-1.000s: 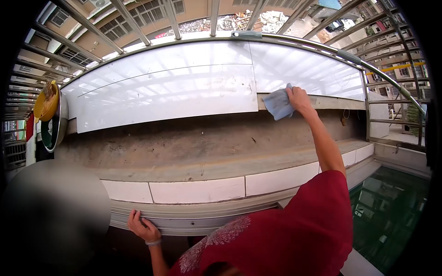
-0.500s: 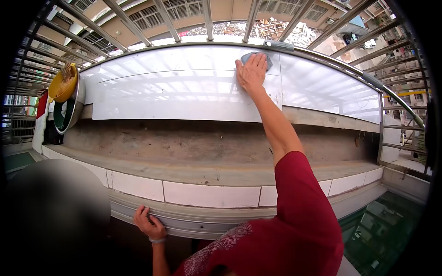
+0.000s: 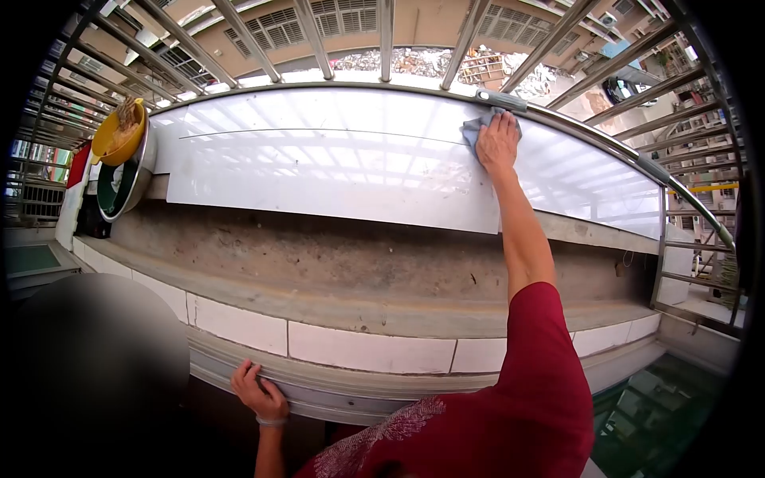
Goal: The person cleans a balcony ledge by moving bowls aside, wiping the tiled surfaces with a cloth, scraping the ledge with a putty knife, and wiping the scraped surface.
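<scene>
Right hand (image 3: 498, 145) flat on cloth (image 3: 473, 127), near railing (image 3: 386, 40), left hand (image 3: 259, 393) at track (image 3: 335, 398) edge, grip unclear

the right arm (image 3: 526, 231) stretches far forward, right fingers (image 3: 505, 125) extended, while the left fingers (image 3: 246, 374) bend loosely.

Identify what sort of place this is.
Likely a barred window ledge above ground level: metal bars fence it, an apparent window track runs along the near side, and rubble lies below outside.
</scene>
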`<state>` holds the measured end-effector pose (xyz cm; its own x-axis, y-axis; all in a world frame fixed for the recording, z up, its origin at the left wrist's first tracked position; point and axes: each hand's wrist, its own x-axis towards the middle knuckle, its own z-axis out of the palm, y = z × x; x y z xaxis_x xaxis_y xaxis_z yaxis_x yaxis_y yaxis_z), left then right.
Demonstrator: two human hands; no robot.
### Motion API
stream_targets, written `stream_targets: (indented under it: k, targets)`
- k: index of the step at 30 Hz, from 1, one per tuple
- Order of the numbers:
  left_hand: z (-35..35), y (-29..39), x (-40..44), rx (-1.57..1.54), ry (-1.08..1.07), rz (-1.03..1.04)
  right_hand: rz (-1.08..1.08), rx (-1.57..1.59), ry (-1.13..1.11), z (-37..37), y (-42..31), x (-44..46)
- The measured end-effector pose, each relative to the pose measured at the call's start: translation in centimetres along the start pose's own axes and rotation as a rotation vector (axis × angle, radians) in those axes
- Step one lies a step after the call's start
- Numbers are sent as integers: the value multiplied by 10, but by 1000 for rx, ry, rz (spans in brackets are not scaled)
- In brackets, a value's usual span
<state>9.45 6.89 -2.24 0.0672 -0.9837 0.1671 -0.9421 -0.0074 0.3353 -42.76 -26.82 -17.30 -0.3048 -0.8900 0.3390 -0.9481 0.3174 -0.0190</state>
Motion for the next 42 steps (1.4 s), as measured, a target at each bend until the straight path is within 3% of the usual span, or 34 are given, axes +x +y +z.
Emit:
stream_targets:
  k: [3,5,9,12,14,16,18,21,23,27,30,35,38,42]
  targets:
    - [-1,-1,-1,-9,-17,4,38,31,-61,-7,-64,11]
    - [-2,1,-1,-3,-20,-8,-5,99,68,7,-127,7]
    - [-1,2,1,12,3,15,-316,274,-8,4,-217,6]
    - [-3,4,-3,22,-2,8,-462,356,-31,2,-186,15]
    - [0,2,-1,13,6,3,-433,273,35,-3,-138,8]
    - [0,3,0,3,3,0,-345,213,102,1,-78,3]
    - [0,2,-1,0,-5,-7,-179,86,0,-12,-32,2]
    - [-3,0,-1,2,-8,-4,-32,3,-25,-11,-47,-2]
    - [-1,0,0,-1,4,22,-220,138,43,-8,-102,-18]
    - [-1,4,2,12,18,39,-466,355,-23,-30,-211,-61]
    - [-1,6,-5,21,13,27,-524,417,-52,-34,-174,-64]
    - [0,7,1,9,22,17,-158,132,27,-30,-22,-72]
    - [-1,4,-2,-2,31,5,33,0,79,-25,-43,-81]
    - [0,5,-2,27,37,30,-382,381,-20,-50,-172,-109]
